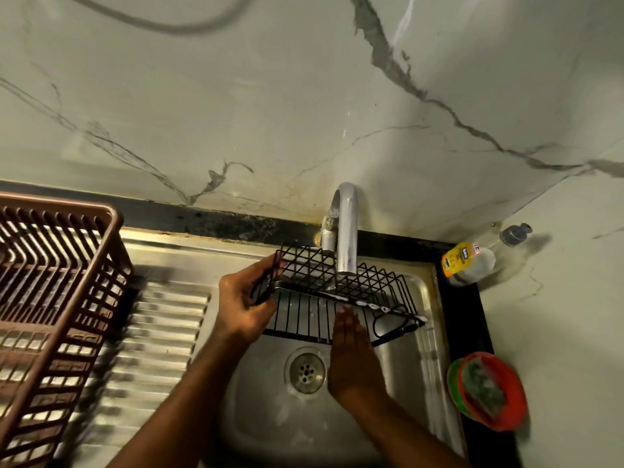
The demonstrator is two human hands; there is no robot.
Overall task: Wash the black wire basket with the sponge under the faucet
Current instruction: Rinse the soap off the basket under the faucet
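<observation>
Basket in left hand, under faucet

The brown slatted plastic dish rack is cut by the left edge and is smeared by motion blur, as is the ribbed steel draining board beside it. The fingers of the left hand hide the left end of the black wire basket, the right hand covers part of its front bars, and the curved chrome faucet hides some back wires. The label on the clear soap bottle is too small to read, the green sponge in the red round dish is blurred, and the grey hose leaves at the top edge.
</observation>
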